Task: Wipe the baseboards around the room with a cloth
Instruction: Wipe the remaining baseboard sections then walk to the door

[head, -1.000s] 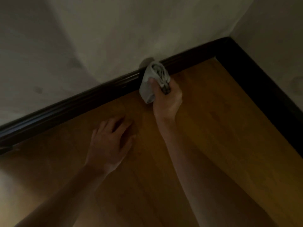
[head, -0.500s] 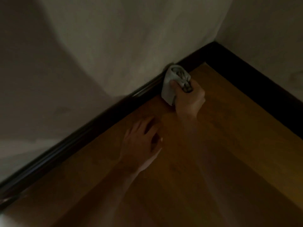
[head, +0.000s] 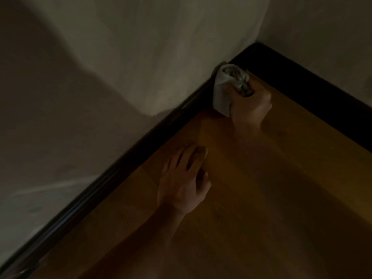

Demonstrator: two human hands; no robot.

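Note:
A dark wooden baseboard (head: 112, 174) runs diagonally from the lower left up to the room corner, where it meets a second baseboard (head: 314, 91) along the right wall. My right hand (head: 248, 108) grips a bunched pale grey cloth (head: 223, 85) and holds it against the left baseboard close to the corner. My left hand (head: 185, 178) rests flat on the wooden floor (head: 261, 198) with fingers spread, a short way in front of the baseboard. The view is dim and slightly blurred.
Pale plaster walls (head: 141, 57) rise above both baseboards and meet in the corner at the upper right. A shadow falls across the left wall.
My right hand has slid the cloth along the baseboard toward the corner. My left hand has shifted along the floor in the same direction.

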